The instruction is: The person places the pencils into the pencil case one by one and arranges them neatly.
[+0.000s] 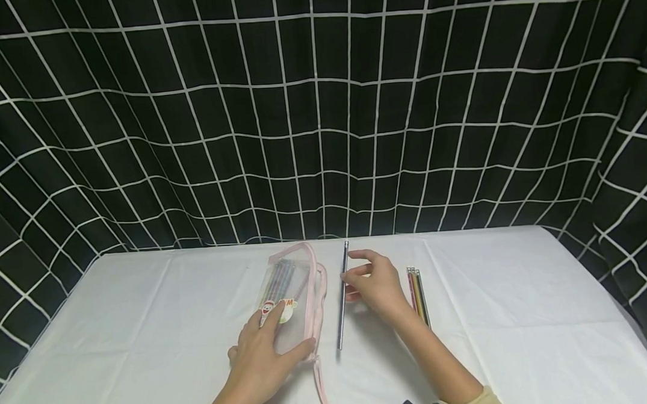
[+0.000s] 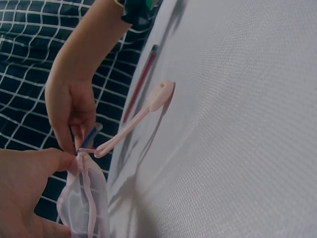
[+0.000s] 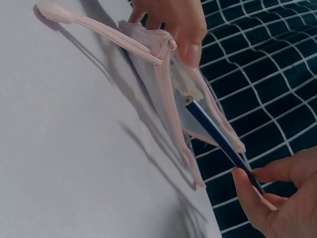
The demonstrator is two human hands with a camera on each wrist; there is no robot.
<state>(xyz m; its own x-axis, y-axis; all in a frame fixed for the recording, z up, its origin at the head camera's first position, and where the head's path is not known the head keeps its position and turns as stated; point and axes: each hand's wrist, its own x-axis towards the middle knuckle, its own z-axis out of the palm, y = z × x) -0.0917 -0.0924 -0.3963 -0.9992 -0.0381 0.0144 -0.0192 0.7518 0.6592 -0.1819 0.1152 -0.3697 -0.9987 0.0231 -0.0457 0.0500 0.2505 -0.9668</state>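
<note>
A see-through pencil case point(image 1: 300, 287) with pink edging lies left of centre on the white cloth, several pencils point(image 1: 278, 282) showing through its mesh. My left hand point(image 1: 260, 361) grips its near end, thumb at the zipper edge and fingers over the printed patch. Between thumb and fingers, my right hand point(image 1: 378, 284) pinches a dark blue pencil point(image 1: 342, 309) just to the right of the case. In the right wrist view the blue pencil point(image 3: 213, 131) slants across the parted zipper side of the pencil case point(image 3: 163, 94).
More pencils point(image 1: 416, 288), with red, yellow and dark barrels, lie on the cloth right of my right wrist. A pink zipper strap point(image 1: 319, 386) trails from the case towards the near edge. Behind the table point(image 1: 162, 353) hangs a black curtain point(image 1: 297, 106) with a white grid.
</note>
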